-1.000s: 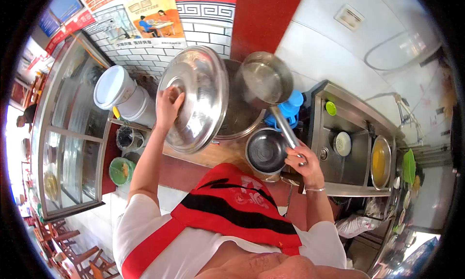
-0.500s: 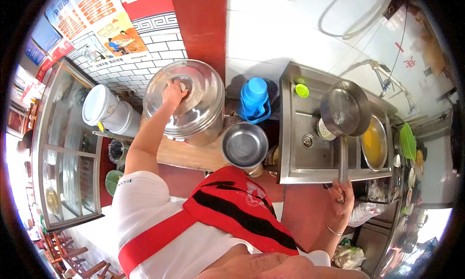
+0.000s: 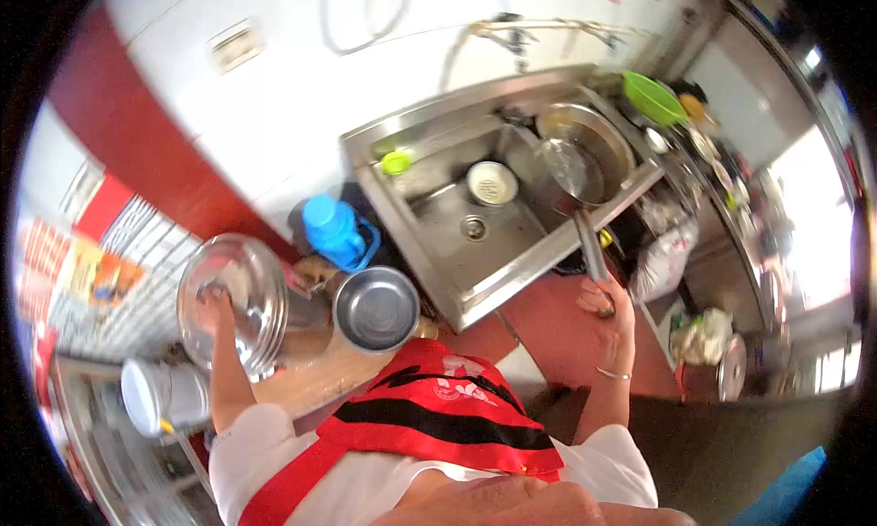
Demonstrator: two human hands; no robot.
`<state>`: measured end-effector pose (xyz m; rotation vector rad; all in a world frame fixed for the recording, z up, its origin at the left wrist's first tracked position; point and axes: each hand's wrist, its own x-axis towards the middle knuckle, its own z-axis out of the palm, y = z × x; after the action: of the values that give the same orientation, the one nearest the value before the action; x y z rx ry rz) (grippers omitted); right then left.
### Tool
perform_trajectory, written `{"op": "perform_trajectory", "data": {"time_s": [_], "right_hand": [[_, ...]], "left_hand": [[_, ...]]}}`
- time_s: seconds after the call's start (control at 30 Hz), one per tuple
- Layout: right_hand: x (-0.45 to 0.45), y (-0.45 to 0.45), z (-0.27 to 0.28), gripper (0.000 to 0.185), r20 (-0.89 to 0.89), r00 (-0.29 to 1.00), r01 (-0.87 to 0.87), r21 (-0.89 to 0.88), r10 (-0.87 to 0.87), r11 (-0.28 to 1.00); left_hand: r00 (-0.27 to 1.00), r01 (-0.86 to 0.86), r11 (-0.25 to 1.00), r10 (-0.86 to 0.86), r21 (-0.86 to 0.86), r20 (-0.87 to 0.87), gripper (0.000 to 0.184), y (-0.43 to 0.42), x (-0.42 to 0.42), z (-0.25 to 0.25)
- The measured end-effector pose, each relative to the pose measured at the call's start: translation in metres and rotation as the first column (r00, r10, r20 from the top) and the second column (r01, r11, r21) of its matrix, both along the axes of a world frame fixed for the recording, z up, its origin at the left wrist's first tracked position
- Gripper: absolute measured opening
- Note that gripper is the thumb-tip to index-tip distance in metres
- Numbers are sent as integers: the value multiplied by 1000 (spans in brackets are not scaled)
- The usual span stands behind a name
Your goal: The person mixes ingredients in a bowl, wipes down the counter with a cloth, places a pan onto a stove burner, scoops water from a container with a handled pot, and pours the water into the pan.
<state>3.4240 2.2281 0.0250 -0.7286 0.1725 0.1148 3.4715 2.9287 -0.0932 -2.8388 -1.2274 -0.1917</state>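
Observation:
My left hand [image 3: 215, 309] rests on top of the big steel pot's round lid [image 3: 251, 284], fingers closed at its centre knob. Blur there hides whether the lid is lifted. My right hand [image 3: 612, 316] is wrapped round the handle of a long-handled metal saucepan [image 3: 568, 172]. The saucepan is over the right part of the steel sink [image 3: 438, 284], overlapping a large metal basin [image 3: 617, 142]. A white bowl [image 3: 492, 184] sits in the sink, left of the saucepan. Beside the big pot, an open grey metal pot [image 3: 376, 309] stands near my apron.
A blue thermos jug [image 3: 333, 229] stands between the big pot and the sink. A small green bowl [image 3: 396, 163] sits at the sink's back left corner. White buckets [image 3: 160, 396] are at the left. A green basket [image 3: 653, 99] and a white bag [image 3: 665, 261] are at the right.
The view has swung to the right. The saucepan now appears lower and farther right relative to the sink, overlapping the basin. My left hand stays at the lid knob.

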Motion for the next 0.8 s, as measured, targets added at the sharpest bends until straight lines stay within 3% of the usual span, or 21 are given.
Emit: {"op": "perform_trajectory", "data": {"time_s": [0.07,0.1,0.17,0.23,0.27,0.3,0.33,0.37,0.47,0.53,0.57,0.6,0.63,0.7,0.73,0.8], "right_hand": [[-7,-9,1,20,-4,999,41,-7,-41,999],[-9,-17,-3,18,-9,998,62,-30,-62,998],[-16,-31,0,14,-30,994,104,15,-103,994],[-23,-40,-14,16,-91,962,264,74,-257,962],[-25,-45,-8,19,-150,947,288,3,-284,958],[-30,-57,-3,22,-192,931,302,-73,-310,951],[-37,-77,-18,9,-148,943,299,-19,-298,954],[-37,-95,-30,12,-105,948,304,36,-299,952],[-37,-108,-6,16,-167,877,453,-28,-451,891],[-49,-151,-16,9,-154,909,381,-61,-386,922],[-56,-178,-35,3,-155,908,398,32,-389,917],[-60,-181,-15,4,-201,855,453,-162,-479,877],[-59,-189,-7,5,-158,881,428,-131,-445,894],[-69,-217,-12,13,-176,862,468,-83,-476,880],[-76,-240,-24,20,-79,928,371,102,-364,923],[-81,-260,-15,26,-72,927,373,92,-368,923]], "left_hand": [[976,-1,924,-82,382,202,49,9,11,-53],[969,45,925,-132,376,208,49,-7,19,-56],[748,335,897,-439,287,498,49,-64,21,-48],[730,596,801,-569,54,379,53,-120,31,-32],[622,672,734,-630,96,465,55,-148,35,-25],[628,675,736,-615,60,477,56,-174,52,-12],[563,714,695,-644,87,518,57,-192,67,-1],[571,698,707,-647,116,505,57,-207,86,6],[471,711,681,-649,179,597,55,-253,126,8],[441,772,629,-632,90,638,53,-312,154,11],[400,813,579,-634,63,662,51,-340,159,3],[373,841,537,-659,61,653,53,-368,160,-4],[318,869,480,-727,120,608,55,-398,158,1],[310,905,418,-774,77,552,55,-441,151,4],[320,917,397,-787,36,528,54,-459,150,1],[277,937,347,-809,41,518,52,-480,157,-11]]}}
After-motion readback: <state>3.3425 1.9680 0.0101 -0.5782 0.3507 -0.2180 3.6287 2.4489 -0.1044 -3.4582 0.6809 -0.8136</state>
